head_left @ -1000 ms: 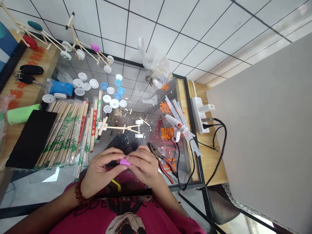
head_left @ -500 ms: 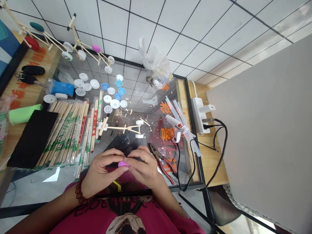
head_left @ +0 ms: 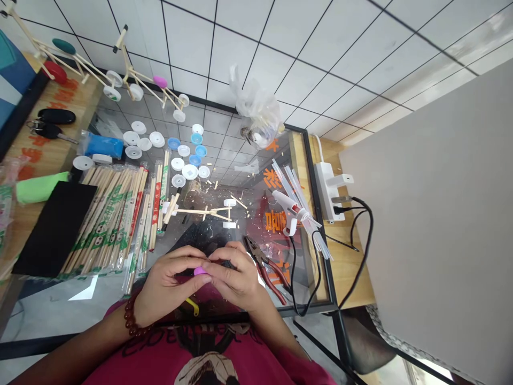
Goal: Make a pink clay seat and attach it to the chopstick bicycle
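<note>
A small pink lump of modelling clay (head_left: 199, 271) is pinched between both hands near the table's front edge. My left hand (head_left: 172, 275), with a beaded bracelet at its wrist, has thumb and fingers closed on the lump from the left. From the right, my right hand (head_left: 234, 272) presses its thumb and fingertips against it, covering part of it. Beyond the hands lies a small stick frame (head_left: 204, 210) with white bottle-cap wheels. Pliers (head_left: 264, 267) with red-brown handles rest just right of my right hand.
Wrapped chopsticks (head_left: 108, 219) and a black sheet (head_left: 52, 230) cover the left side. Several bottle caps (head_left: 189, 171) lie farther back. A glue gun (head_left: 286, 206), glue sticks (head_left: 294, 184) and a power strip (head_left: 331, 187) are at right. Finished stick models (head_left: 132, 75) stand at the back left.
The fingers have shifted slightly around the pink clay, and less of it shows now. The view has moved a little; the things on the table stay put.
</note>
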Available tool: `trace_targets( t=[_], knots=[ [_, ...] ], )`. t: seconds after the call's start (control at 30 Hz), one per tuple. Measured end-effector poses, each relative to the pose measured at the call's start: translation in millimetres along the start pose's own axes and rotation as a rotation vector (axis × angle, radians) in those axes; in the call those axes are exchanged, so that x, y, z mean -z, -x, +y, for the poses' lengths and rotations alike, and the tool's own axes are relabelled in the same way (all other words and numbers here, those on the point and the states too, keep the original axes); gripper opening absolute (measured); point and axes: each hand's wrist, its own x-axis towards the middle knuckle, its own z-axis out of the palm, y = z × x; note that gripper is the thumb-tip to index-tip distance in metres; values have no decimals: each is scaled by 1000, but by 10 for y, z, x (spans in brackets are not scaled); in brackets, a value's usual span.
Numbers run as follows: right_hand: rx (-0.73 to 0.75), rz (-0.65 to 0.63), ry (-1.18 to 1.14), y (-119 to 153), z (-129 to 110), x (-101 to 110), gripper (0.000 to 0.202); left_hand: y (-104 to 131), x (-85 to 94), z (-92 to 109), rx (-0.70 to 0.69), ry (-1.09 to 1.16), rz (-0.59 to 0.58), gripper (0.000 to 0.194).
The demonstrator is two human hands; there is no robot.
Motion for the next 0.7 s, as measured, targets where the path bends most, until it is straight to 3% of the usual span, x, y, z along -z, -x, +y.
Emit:
trace_targets(
  t=[0.33,0.7],
  knots=[
    [17,12,15,23,16,-22,31,9,9,-18,32,-3,24,7],
    [22,3,14,36,32,-44,31,-16,8,0,59,-6,-42,5]
  ],
)
